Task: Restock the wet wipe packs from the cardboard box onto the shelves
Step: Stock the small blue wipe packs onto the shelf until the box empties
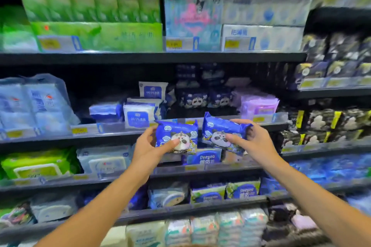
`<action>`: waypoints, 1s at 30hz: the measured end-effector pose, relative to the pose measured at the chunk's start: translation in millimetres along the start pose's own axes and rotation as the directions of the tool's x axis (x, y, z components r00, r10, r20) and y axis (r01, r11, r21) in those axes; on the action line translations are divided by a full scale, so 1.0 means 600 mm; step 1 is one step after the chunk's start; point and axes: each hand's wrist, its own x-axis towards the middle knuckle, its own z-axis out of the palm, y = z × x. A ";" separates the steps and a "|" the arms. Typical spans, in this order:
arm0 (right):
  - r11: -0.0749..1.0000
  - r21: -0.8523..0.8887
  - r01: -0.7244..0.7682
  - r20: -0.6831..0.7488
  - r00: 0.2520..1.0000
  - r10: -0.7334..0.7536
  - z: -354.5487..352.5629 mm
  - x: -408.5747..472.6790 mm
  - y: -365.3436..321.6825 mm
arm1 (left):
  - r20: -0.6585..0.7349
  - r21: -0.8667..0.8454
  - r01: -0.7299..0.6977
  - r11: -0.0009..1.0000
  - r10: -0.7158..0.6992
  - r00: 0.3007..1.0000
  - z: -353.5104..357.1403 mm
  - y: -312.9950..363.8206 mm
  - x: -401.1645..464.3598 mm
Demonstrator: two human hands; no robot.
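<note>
two blue panda wipe packs, left pack (176, 136) and right pack (222, 132), are pinched one in each hand, left hand (146, 146), right hand (257, 140), before the middle shelf (120, 129); similar packs (202, 100) already sit there, so restocking seems partly done, box unseen.

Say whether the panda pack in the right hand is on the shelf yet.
Not yet: the right hand holds the panda pack in front of the shelf edge.

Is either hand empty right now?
No, the left hand grips one blue panda pack and the right hand grips another panda pack, both held up in front of the shelf.
</note>
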 end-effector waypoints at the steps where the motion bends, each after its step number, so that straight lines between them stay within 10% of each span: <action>1: 1.000 -0.005 0.015 -0.012 1.000 -0.015 -0.006 0.019 -0.011 | -0.003 0.014 -0.017 1.000 0.017 1.000 0.006 0.017 0.015; 13: 0.945 -0.308 0.109 0.039 0.994 -0.102 -0.006 0.247 -0.011 | -0.056 0.202 -0.104 0.974 0.117 0.992 0.052 0.074 0.205; 22: 0.411 -0.894 0.181 0.225 0.972 0.062 -0.003 0.320 -0.005 | -0.029 0.399 -0.047 0.916 0.064 0.997 0.089 0.054 0.278; 30: 0.000 -0.990 0.143 0.141 0.972 0.186 0.019 0.367 -0.012 | -0.006 0.416 -0.033 0.909 0.039 0.999 0.133 0.036 0.327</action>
